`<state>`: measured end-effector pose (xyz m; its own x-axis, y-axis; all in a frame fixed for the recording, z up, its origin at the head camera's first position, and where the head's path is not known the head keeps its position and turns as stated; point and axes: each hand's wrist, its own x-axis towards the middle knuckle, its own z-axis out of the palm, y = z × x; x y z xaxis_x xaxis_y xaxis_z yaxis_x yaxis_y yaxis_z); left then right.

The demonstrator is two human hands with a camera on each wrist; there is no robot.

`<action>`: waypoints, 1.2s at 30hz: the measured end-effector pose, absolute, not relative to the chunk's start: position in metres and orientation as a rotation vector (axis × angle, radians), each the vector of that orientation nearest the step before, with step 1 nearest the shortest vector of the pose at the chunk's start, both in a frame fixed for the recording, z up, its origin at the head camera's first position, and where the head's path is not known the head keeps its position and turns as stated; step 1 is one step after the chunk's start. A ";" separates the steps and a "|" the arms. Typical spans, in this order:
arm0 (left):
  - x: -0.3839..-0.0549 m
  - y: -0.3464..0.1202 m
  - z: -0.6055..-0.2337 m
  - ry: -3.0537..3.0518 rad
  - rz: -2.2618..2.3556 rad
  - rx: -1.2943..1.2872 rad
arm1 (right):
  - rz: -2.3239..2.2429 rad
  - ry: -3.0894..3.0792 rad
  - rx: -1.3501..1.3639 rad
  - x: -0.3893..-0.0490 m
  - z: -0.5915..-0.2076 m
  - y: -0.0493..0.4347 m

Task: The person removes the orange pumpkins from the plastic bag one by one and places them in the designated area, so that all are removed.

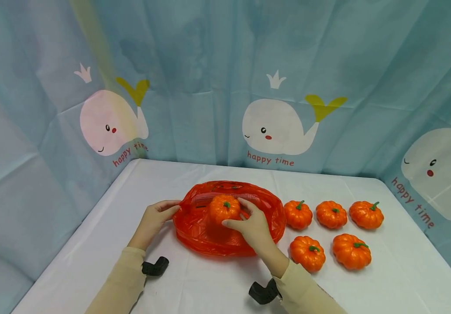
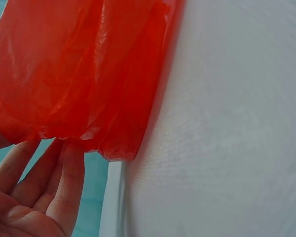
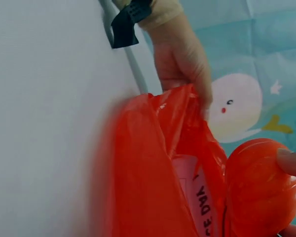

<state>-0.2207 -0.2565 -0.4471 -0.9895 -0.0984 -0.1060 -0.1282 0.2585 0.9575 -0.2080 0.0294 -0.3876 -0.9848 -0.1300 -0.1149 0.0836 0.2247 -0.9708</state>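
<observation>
A red plastic bag (image 1: 197, 242) lies spread with its mouth open on the white table. My left hand (image 1: 157, 216) pinches the bag's left edge between thumb and fingers; in the left wrist view the fingers (image 2: 69, 192) meet the red film. Over the bag's opening, my right hand (image 1: 253, 224) grips a small orange pumpkin (image 1: 224, 208) with a green stem, thumb and fingers on its right side. The right wrist view shows this pumpkin (image 3: 261, 187) beside the bag's rim, and dark printed letters within the bag (image 3: 148, 182).
Several more orange pumpkins stand right of the bag: a back row including one beside the bag (image 1: 297, 215), and a front pair with a left pumpkin (image 1: 307, 254). A blue curtain (image 1: 209, 87) with whale prints hangs behind the white table (image 1: 194, 288).
</observation>
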 end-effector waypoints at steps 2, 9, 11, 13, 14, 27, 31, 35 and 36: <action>-0.221 -0.257 -0.447 2.470 1.885 -0.227 | -1.851 2.332 -0.044 -0.207 -0.386 0.035; -0.220 -0.256 -0.446 2.472 1.882 -0.229 | -1.848 2.398 -0.079 -0.202 -0.379 0.054; -0.220 -0.256 -0.447 2.472 1.881 -0.226 | -1.864 2.384 -0.073 -0.200 -0.377 0.059; -0.220 -0.256 -0.447 2.472 1.881 -0.226 | -1.877 2.370 -0.066 -0.198 -0.376 0.065; -0.220 -0.256 -0.447 2.472 1.881 -0.226 | -1.881 2.366 -0.065 -0.197 -0.375 0.067; -0.220 -0.257 -0.449 2.484 1.869 -0.247 | -1.832 2.403 0.002 -0.183 -0.362 0.100; -0.219 -0.257 -0.448 2.486 1.874 -0.244 | -1.824 2.400 0.037 -0.181 -0.358 0.113; -0.220 -0.257 -0.447 2.478 1.887 -0.240 | -1.783 2.423 0.087 -0.182 -0.354 0.127; -0.220 -0.257 -0.447 2.479 1.887 -0.242 | -1.772 2.431 0.096 -0.182 -0.353 0.130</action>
